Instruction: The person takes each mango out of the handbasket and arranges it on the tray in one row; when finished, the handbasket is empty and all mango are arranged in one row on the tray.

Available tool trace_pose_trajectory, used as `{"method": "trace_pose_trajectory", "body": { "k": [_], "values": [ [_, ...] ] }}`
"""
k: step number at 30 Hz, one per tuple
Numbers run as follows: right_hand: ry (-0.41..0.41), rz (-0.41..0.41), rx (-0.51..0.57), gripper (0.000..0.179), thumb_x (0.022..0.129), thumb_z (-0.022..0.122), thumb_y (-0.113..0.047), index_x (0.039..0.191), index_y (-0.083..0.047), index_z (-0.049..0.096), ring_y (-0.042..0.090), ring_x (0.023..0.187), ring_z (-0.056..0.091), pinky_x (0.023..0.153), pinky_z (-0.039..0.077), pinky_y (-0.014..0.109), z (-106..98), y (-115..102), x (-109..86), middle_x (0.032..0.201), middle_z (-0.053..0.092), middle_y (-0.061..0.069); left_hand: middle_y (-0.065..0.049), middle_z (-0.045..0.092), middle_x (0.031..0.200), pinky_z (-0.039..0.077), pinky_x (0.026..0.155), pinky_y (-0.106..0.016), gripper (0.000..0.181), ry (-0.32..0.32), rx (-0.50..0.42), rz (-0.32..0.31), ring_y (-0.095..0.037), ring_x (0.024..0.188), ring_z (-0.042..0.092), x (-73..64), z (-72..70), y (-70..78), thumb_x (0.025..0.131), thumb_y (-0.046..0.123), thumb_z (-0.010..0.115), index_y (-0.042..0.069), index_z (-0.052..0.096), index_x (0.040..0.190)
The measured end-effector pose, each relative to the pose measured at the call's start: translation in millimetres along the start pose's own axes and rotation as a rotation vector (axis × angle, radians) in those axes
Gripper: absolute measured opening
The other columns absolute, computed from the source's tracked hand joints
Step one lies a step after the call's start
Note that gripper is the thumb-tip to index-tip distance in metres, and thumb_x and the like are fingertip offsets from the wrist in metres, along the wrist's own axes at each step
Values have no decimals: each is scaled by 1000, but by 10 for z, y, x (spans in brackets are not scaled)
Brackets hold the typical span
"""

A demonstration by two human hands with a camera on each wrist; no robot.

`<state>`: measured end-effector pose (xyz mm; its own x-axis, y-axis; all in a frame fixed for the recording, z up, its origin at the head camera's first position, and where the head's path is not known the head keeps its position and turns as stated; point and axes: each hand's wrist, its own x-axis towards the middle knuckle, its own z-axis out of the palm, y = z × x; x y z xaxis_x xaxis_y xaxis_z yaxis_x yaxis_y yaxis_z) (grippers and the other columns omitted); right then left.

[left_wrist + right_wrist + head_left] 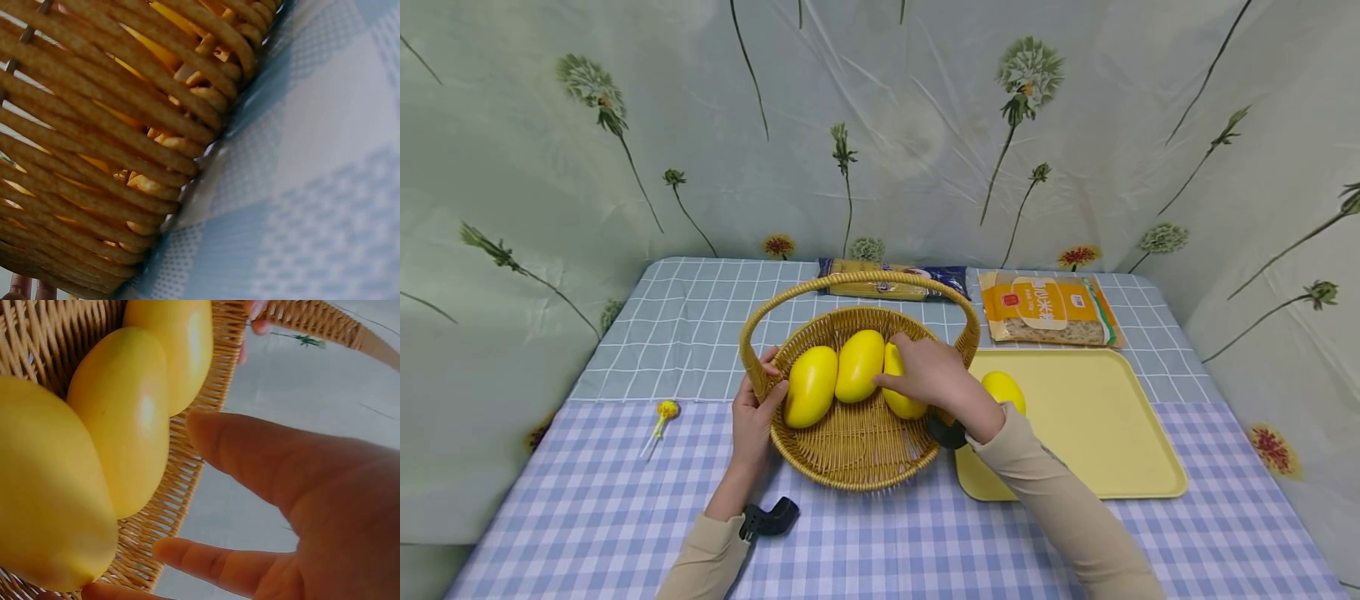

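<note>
A woven wicker basket (857, 467) with an arched handle stands on the checked cloth, holding a left mango (811, 387), a middle mango (860, 367) and a right mango (904, 406), all yellow. At the basket's left side, my left hand (754, 421) grips the rim by the handle's base; the left wrist view shows mostly basket weave (112, 112). My right hand (928, 371) reaches over the right mango, covering part of it. In the right wrist view its thumb (250, 447) and fingers are spread apart, with one fingertip (94, 590) right at the nearest mango (50, 494).
Another yellow mango (1002, 390) lies on a yellow tray (1090, 433) at the right, partly behind my right forearm. Behind are a blue noodle-like pack (880, 287) and an orange food bag (1052, 308). A lollipop (664, 417) lies at the left.
</note>
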<state>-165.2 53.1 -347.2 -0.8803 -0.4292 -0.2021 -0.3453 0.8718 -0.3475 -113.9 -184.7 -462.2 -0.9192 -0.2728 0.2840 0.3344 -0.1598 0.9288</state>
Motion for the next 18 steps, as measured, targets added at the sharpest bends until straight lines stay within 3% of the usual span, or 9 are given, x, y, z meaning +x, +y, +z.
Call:
{"method": "trace_pose_trajectory", "body": {
  "k": [9,18],
  "values": [
    [-1,43,-74,63,87,65,-46,129,-2,49,22,65,55,53,43,33,50,35,129,81,60,10,-24,40,141,28,105,-27,22,-3,-3,8,-27,131,36,5,2,-6,90,-8,55,-18,42,106],
    [12,20,-124,56,85,69,-42,121,-2,54,25,75,60,59,47,37,93,67,180,92,64,13,-21,42,140,28,105,-27,23,0,3,7,-28,131,36,0,1,-14,90,-8,54,-18,42,106]
  ]
}}
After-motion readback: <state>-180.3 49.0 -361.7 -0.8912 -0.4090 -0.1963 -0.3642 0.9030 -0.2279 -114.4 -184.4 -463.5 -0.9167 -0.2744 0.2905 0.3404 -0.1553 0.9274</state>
